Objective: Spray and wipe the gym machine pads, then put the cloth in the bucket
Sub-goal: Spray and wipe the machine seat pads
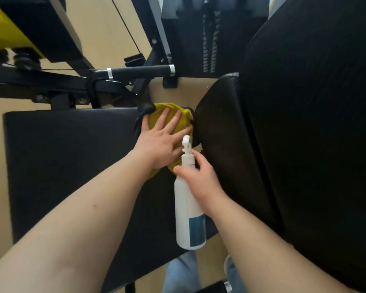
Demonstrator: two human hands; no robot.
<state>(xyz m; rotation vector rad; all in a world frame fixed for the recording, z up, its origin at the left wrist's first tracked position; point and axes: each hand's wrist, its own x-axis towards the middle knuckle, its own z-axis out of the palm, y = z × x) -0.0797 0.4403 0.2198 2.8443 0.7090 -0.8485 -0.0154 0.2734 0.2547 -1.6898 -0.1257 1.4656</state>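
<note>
— Both hands are working in the head view: the left hand is pressing flat, fingers spread, on the cloth at the far corner of the seat pad.
— And the right hand?
— It's gripping the bottle by the neck. I'd judge overlapping strokes toward the back pad, keeping the palm flat, are serving best.

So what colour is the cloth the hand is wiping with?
Yellow: the cloth, head view.

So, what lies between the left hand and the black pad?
The yellow cloth: the left hand presses it flat against the black pad with straight fingers, as the head view shows. The right hand grips the spray bottle.
</note>
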